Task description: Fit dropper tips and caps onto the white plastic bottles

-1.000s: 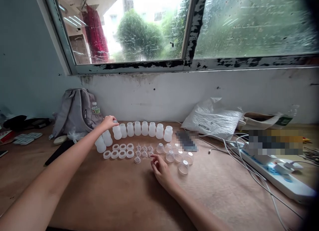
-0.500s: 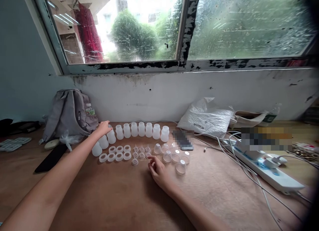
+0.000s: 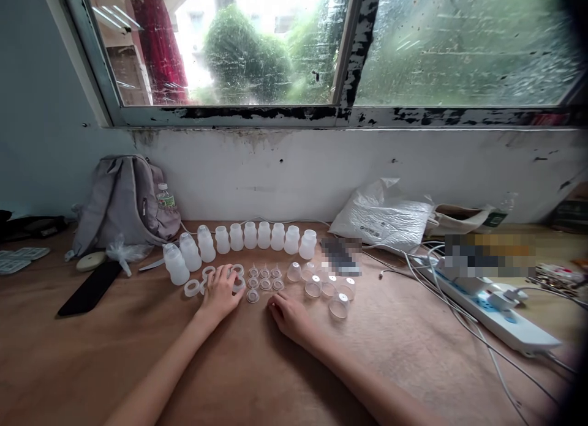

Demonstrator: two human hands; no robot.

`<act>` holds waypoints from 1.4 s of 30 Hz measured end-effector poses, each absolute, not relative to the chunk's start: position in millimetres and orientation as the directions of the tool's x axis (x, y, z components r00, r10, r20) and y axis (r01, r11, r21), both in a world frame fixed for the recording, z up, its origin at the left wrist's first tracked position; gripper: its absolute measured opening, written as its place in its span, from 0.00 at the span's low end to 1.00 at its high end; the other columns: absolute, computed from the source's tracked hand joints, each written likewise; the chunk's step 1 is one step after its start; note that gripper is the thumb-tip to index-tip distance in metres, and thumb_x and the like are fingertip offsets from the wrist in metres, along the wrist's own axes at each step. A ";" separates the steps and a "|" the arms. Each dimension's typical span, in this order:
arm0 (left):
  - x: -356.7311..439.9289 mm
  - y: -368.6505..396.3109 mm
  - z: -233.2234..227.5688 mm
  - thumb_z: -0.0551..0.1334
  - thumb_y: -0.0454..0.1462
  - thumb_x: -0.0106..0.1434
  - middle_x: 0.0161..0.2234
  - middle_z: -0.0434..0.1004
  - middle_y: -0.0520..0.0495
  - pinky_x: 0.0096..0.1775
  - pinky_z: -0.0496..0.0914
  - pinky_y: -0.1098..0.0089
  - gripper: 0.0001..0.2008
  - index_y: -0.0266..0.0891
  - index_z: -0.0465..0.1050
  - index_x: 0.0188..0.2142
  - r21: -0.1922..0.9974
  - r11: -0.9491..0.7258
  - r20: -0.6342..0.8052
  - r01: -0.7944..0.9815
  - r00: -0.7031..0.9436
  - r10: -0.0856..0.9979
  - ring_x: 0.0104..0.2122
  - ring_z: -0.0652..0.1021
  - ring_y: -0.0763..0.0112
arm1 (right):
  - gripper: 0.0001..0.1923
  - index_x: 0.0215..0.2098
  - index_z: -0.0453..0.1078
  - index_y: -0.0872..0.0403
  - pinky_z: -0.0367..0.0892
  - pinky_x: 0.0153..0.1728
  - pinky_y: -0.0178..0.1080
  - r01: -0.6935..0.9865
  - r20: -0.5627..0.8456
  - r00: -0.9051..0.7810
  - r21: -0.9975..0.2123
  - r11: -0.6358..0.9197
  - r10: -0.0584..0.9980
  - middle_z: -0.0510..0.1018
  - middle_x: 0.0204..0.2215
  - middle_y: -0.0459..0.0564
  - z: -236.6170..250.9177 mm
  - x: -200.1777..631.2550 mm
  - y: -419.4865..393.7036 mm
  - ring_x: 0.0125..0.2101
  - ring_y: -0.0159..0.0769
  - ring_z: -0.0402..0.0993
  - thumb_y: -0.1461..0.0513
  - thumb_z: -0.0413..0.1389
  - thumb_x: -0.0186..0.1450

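My left hand [image 3: 222,291] is over the white plastic rings [image 3: 192,287], its fingers spread and reaching down; it covers some of them. To its right, several clear bottle teats [image 3: 265,284] sit in short rows. My right hand [image 3: 285,313] rests on the table just in front of the teats, fingers curled in, with nothing visible in them. Several clear dome caps [image 3: 339,305] lie beyond it to the right. Behind everything, frosted baby bottles [image 3: 250,236] stand upright in a curved row. The leftmost bottle [image 3: 177,265] is nearest the rings.
A grey backpack [image 3: 122,199] leans against the wall at the left, with a black phone [image 3: 89,289] in front. Toward the right are a silver plastic mailer [image 3: 383,215], a blurred dark device [image 3: 342,257], and a white power strip [image 3: 509,325] with trailing cables.
My left hand has come away from the bottles at the left and moved down and right to the rings. My right hand has drawn back slightly from the teats, its fingers more curled.
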State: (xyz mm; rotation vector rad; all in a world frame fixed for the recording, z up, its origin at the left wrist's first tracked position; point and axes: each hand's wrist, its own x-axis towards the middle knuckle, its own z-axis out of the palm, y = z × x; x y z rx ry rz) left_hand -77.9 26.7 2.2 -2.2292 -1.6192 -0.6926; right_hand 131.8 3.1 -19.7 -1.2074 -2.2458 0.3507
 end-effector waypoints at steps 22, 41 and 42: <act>-52.9 -10.8 -4.1 0.57 0.37 0.57 0.43 0.70 0.44 0.44 0.65 0.61 0.16 0.41 0.60 0.46 0.426 -0.679 0.627 0.598 0.346 0.698 0.43 0.71 0.62 | 0.09 0.38 0.64 0.52 0.61 0.41 0.42 0.568 0.414 -0.557 -0.443 0.694 0.720 0.70 0.37 0.51 5.9 141.1 -8.4 0.39 0.40 0.65 0.64 0.51 0.58; -49.0 -14.4 0.8 0.60 0.40 0.55 0.39 0.69 0.46 0.44 0.63 0.62 0.15 0.43 0.67 0.43 0.436 -0.649 0.330 0.624 0.560 0.760 0.40 0.69 0.63 | 0.07 0.39 0.63 0.53 0.66 0.39 0.39 0.494 0.464 -0.228 -0.702 0.512 0.856 0.69 0.35 0.51 -8.4 141.1 -1.0 0.37 0.37 0.68 0.65 0.46 0.63; -49.3 -14.2 0.5 0.60 0.40 0.55 0.39 0.69 0.46 0.44 0.63 0.63 0.15 0.44 0.67 0.43 0.444 -0.645 0.324 0.621 0.560 0.762 0.40 0.69 0.64 | 0.07 0.39 0.63 0.53 0.66 0.38 0.39 0.493 0.465 -0.227 -0.703 0.512 0.856 0.69 0.35 0.51 -9.0 141.2 -0.8 0.37 0.37 0.68 0.65 0.45 0.63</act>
